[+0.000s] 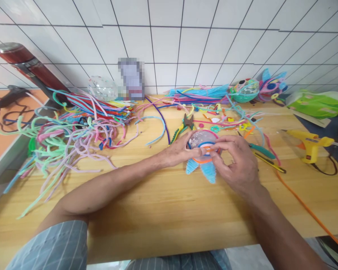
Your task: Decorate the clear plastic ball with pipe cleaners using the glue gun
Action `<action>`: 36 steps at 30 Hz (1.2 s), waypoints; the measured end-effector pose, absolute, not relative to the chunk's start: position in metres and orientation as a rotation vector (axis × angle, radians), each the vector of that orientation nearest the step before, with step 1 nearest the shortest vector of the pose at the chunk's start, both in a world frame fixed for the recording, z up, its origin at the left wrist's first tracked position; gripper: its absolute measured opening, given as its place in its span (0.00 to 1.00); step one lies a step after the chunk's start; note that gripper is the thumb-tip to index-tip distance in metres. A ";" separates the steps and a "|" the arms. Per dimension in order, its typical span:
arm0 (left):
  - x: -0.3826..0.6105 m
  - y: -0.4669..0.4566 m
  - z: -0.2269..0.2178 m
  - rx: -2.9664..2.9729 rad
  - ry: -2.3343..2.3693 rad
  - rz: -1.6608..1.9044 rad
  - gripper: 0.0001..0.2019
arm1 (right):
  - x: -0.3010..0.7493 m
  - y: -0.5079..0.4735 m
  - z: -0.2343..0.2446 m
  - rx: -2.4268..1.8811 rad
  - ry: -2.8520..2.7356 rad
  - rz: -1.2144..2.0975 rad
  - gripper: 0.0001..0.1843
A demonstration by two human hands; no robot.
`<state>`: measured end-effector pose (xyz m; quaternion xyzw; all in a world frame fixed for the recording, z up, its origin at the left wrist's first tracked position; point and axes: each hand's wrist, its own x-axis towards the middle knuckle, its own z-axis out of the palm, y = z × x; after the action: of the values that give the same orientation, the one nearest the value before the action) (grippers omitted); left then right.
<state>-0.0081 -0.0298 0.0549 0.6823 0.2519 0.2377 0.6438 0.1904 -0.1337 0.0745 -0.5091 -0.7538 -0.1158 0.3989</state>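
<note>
Both my hands meet over a small craft figure (202, 144) on the wooden table (163, 202): a clear glittery ball ringed in pink and orange pipe cleaner, with light blue fuzzy cones (208, 171) below. My left hand (178, 150) holds the ball's left side, fingers curled onto it. My right hand (236, 163) grips the right side, its fingertips pinched at the orange ring.
A big heap of coloured pipe cleaners (73, 127) covers the left. Pliers (184, 125) lie behind the figure; scissors (263, 152) and a yellow glue gun (310, 144) sit to the right. Finished figures (256, 90) stand at the tiled wall. A red flask (28, 65) leans far left.
</note>
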 end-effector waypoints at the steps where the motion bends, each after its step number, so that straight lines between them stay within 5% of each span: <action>1: -0.008 -0.030 0.055 1.552 0.581 0.541 0.35 | 0.190 -0.134 0.075 -1.287 -1.907 -0.291 0.09; 13: -0.008 -0.031 0.055 1.567 0.616 0.474 0.50 | 0.191 -0.135 0.076 -1.294 -1.946 -0.306 0.10; 19: -0.011 -0.029 0.055 1.582 0.540 0.484 0.41 | 0.191 -0.134 0.074 -1.294 -1.923 -0.314 0.09; 26: -0.008 -0.030 0.055 1.585 0.596 0.467 0.51 | 0.191 -0.134 0.074 -1.286 -1.915 -0.301 0.10; 36: -0.008 -0.031 0.054 1.631 0.615 0.497 0.45 | 0.191 -0.136 0.077 -1.314 -1.902 -0.237 0.10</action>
<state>-0.0078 -0.0309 0.0544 0.7083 0.2673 0.2159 0.6167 0.1905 -0.1361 0.0770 -0.5189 -0.7509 -0.0936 0.3977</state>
